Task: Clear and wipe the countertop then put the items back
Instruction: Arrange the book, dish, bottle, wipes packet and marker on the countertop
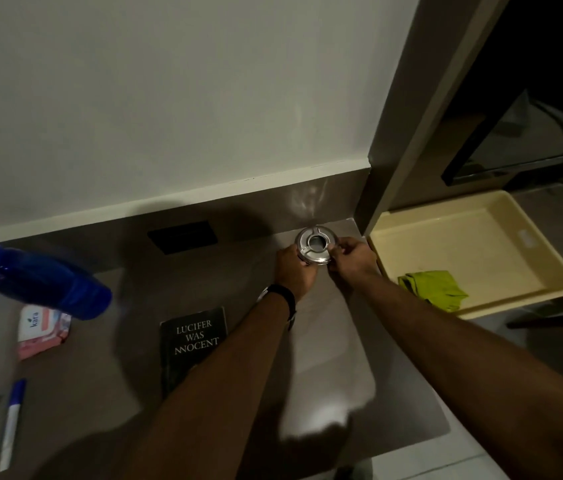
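Note:
A round steel ashtray (pixel 315 243) stands at the back right corner of the grey countertop (pixel 328 344). My left hand (pixel 294 271) grips its left side and my right hand (pixel 352 259) grips its right side. A black book (pixel 188 344) lies on the counter under my left forearm. Further left are a blue bottle (pixel 36 280), a pink wipes pack (pixel 43 329) and a blue and white pen (pixel 13 422). A cream tray (pixel 481 233) to the right holds a green cloth (pixel 434 289).
A wall and low backsplash with a black socket plate (pixel 183 237) close off the back. A tall panel (pixel 408 109) separates the counter from the tray's shelf, where a dark appliance (pixel 529 133) sits above. The counter's front edge runs at bottom right.

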{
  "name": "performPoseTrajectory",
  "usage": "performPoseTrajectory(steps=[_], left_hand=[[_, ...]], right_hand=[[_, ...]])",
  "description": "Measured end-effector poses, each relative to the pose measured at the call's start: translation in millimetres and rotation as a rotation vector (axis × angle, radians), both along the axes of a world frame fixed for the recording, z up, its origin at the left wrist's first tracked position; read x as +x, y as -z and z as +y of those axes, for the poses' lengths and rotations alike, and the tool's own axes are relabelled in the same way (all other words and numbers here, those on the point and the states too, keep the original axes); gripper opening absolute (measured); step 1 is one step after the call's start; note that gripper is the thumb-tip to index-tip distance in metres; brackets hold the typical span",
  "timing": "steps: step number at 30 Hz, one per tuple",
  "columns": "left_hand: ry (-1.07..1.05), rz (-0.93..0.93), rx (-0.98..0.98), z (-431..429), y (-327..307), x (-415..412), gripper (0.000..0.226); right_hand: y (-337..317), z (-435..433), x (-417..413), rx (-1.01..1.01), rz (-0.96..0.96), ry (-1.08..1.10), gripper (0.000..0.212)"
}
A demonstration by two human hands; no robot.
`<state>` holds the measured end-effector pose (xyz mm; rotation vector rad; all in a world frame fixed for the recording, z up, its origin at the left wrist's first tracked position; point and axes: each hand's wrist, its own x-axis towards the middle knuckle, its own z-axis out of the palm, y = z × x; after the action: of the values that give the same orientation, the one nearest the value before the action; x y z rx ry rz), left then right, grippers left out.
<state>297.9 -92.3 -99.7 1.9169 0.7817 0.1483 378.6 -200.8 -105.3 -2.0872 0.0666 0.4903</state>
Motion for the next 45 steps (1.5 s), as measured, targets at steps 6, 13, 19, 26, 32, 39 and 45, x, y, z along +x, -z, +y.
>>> performPoseTrajectory(steps=[6,13,19,26,32,39,45], left_hand=[[-0.054,-0.023,-0.042,0,1,1,0.023],[0.07,0.045,0.026,13,-1,-10,0.044],[-0.07,0.075,-0.127,30,-17,-48,0.062],[-0.415,-0.17,-0.204,89,-43,-169,0.038],[-0.619,-0.126,-0.18,171,-58,-276,0.057],[-0.719,-0.192,0.044,245,-91,-308,0.071],[-0.482,-0.218,0.065,293,-114,-302,0.062]], right_hand=[[-3,4,0,0.05,0.032,-0.058,0.029],[-5,11,-7,0.044,0.08,-0.077,0.034],[-4,-8,-25,-0.168,-0.089,-0.022,0.052],[-17,19,-83,-0.117,-0.337,-0.074,0.029],[-64,129,-152,0.079,-0.415,-0.408,0.017],[-99,264,-235,0.177,-0.236,-0.751,0.041],[-117,340,-269,0.107,-0.231,-0.872,0.11]])
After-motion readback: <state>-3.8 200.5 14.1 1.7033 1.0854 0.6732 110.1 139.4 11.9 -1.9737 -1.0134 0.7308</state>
